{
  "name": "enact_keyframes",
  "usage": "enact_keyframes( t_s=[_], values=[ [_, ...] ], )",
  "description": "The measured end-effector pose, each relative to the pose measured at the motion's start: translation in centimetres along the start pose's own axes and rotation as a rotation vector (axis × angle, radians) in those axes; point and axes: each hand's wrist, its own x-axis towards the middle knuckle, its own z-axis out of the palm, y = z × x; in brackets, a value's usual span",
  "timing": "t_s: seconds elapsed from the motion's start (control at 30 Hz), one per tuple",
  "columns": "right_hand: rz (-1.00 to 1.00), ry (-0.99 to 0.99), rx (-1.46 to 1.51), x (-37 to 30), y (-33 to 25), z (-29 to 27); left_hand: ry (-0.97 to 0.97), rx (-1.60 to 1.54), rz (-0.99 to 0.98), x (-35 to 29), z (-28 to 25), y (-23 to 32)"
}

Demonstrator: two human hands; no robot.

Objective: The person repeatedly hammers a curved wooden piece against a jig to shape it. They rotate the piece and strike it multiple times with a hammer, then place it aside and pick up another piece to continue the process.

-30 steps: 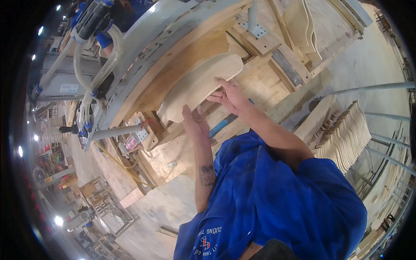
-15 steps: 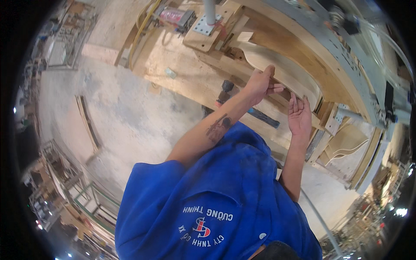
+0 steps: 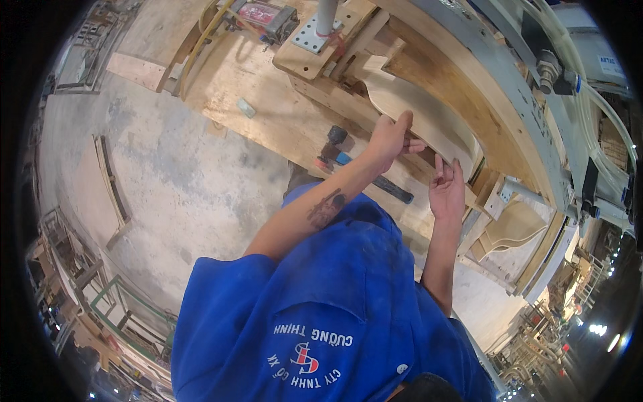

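Your left hand grips the curved plywood panel's lower edge. Your right hand, fingers spread, rests just beside it. Little has shifted since before.

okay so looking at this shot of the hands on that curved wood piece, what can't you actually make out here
- Head view: the lower edge of the curved wooden panel is covered by the left hand and right hand.
- The left hand's grip: its fingertips curl behind the panel, so contact is unclear.
- The dark tool on the bench is partly hidden by the left forearm.
- The frame's rim is bent and blurred.
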Motion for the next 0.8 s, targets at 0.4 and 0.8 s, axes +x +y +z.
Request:
enact_keyframes(
  t_s=[0.4,0.8],
  values=[
    [0.005,0.051,-0.077,-0.7,-0.2,0.9,0.025,-0.121,0.0,0.1,-0.2,-0.5],
    [0.102,0.105,-0.228,-0.8,-1.0,0.9,0.09,-0.184,0.032,0.4,-0.1,-1.4]
  ],
)
